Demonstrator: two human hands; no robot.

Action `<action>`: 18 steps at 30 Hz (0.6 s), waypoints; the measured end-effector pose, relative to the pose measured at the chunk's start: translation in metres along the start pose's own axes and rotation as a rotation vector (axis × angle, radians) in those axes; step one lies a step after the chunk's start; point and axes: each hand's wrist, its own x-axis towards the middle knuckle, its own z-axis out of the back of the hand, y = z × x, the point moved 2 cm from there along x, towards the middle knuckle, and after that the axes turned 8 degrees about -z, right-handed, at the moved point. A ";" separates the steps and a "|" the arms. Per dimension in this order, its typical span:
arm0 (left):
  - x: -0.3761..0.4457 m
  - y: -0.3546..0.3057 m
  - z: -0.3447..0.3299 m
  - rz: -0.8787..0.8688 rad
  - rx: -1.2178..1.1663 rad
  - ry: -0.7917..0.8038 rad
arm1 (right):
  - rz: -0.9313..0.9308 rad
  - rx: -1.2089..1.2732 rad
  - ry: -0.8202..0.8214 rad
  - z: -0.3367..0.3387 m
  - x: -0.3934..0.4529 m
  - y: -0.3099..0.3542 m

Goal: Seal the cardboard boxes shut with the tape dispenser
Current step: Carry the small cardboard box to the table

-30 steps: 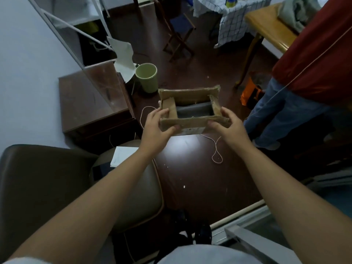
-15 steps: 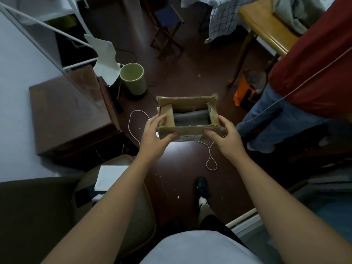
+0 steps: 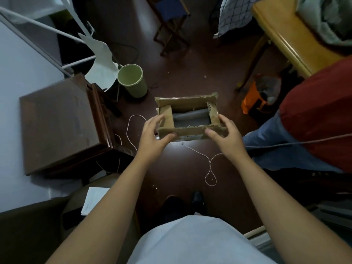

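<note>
Box (image 3: 187, 105) held up over the dark floor (image 3: 182, 162), top open, 4 flaps folded partly inward around a rectangular gap showing something grey inside. Left hand (image 3: 152, 138) gripping the near-left corner: thumb pressed on the front face, fingers curled over the left flap. Right hand (image 3: 226, 138) gripping the near-right corner the same way, thumb on the front face, fingers on the right flap. Hands apart, 1 at each end of the near side, both clamped on cardboard.

White string (image 3: 209, 168) looped on the floor below the box, another loop to the left. Green bin (image 3: 132, 80) standing just beyond, beside a dark wooden cabinet (image 3: 62, 122). Orange bag (image 3: 255, 103) on the floor to the right, near a wooden table (image 3: 285, 33). Second person (image 3: 314, 119) at the right edge, in red top and jeans. Folding stool (image 3: 169, 25) farther back.
</note>
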 end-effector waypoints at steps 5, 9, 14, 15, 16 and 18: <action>0.075 -0.007 0.001 -0.007 -0.015 0.000 | 0.002 0.039 -0.012 0.001 0.065 0.026; 0.134 0.003 0.008 -0.009 -0.030 0.004 | 0.009 0.039 -0.010 -0.008 0.124 0.045; 0.228 0.021 0.021 0.010 -0.060 0.007 | -0.003 0.034 -0.024 -0.028 0.211 0.073; 0.249 0.025 0.025 0.012 -0.069 0.016 | -0.009 0.033 -0.031 -0.034 0.230 0.079; 0.271 0.029 0.029 0.014 -0.077 0.025 | -0.017 0.031 -0.032 -0.039 0.249 0.085; 0.313 0.036 0.038 0.019 -0.088 0.042 | -0.042 0.032 -0.024 -0.049 0.286 0.100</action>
